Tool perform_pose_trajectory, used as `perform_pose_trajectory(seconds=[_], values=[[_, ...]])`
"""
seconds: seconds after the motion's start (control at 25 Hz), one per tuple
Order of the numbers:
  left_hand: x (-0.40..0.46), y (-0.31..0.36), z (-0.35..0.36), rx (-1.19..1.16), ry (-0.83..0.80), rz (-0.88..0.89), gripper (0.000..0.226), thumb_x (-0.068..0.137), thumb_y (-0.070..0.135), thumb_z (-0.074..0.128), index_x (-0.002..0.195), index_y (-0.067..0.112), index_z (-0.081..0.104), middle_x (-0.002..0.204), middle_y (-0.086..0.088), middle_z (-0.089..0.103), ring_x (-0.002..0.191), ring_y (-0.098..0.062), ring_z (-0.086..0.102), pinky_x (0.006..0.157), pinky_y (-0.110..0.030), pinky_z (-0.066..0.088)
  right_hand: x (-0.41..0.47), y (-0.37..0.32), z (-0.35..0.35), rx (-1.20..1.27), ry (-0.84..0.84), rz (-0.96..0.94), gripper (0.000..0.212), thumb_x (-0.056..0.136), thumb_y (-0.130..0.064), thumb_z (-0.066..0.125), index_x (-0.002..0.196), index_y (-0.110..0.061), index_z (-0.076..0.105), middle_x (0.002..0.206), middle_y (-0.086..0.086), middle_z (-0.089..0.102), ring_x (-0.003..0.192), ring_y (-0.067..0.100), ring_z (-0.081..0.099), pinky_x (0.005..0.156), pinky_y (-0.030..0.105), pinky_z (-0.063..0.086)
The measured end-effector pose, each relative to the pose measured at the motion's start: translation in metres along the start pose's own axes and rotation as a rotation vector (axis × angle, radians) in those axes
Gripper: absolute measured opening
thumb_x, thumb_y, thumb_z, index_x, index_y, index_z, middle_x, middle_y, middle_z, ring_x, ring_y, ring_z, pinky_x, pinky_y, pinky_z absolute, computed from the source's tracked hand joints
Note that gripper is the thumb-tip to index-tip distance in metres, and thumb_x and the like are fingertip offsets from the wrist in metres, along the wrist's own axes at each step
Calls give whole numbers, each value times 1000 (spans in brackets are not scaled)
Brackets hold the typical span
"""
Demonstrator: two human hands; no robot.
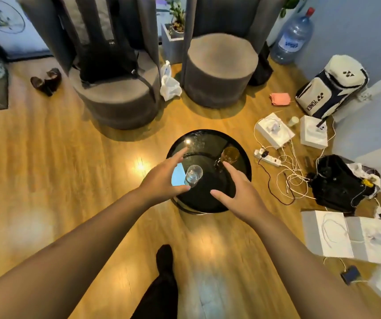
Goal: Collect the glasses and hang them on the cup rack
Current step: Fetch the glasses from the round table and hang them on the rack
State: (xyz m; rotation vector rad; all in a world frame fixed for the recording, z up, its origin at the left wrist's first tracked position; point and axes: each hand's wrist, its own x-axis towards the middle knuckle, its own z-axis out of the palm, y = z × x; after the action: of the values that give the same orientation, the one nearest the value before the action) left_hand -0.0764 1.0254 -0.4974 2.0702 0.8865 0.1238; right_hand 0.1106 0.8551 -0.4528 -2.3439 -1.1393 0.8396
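Observation:
A clear glass stands upright on the small round black table, left of its middle. An amber glass stands further back on the right. My left hand is spread open just left of the clear glass, thumb near its base, fingers stretched past it; I cannot tell whether it touches the glass. My right hand hovers open over the table's near right part, its fingertips close below the amber glass. No cup rack is in view.
Two grey round armchairs stand behind the table, the left one holding a black backpack. Cables, a power strip, white boxes and bags litter the floor at right. A water jug stands at back right. My leg is below.

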Motion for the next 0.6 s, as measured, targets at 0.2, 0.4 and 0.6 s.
perform_pose_trajectory(seconds=[0.2,0.4,0.6], values=[[68,-58,46,-57,-50,-83,122,77,39,91,157,60,1,160,8,45,143,-23,49,100,-33,54,73,36,47,100,58,81,105,88,-52,80,156,-66,1,168,-7,37,151,19,41,109,47,49],[124,-113,101,-21,-92,-104,113,79,40,90,162,46,13,159,4,47,144,-20,45,101,-26,41,130,89,93,111,25,135,104,85,-59,79,144,-79,-5,166,-11,38,150,17,42,107,45,49],[169,-155,154,-34,-79,-122,125,73,43,93,162,51,5,157,6,46,143,-19,43,101,-31,42,168,144,141,80,-34,145,90,91,-58,73,150,-74,8,166,-15,36,150,14,41,108,41,47]])
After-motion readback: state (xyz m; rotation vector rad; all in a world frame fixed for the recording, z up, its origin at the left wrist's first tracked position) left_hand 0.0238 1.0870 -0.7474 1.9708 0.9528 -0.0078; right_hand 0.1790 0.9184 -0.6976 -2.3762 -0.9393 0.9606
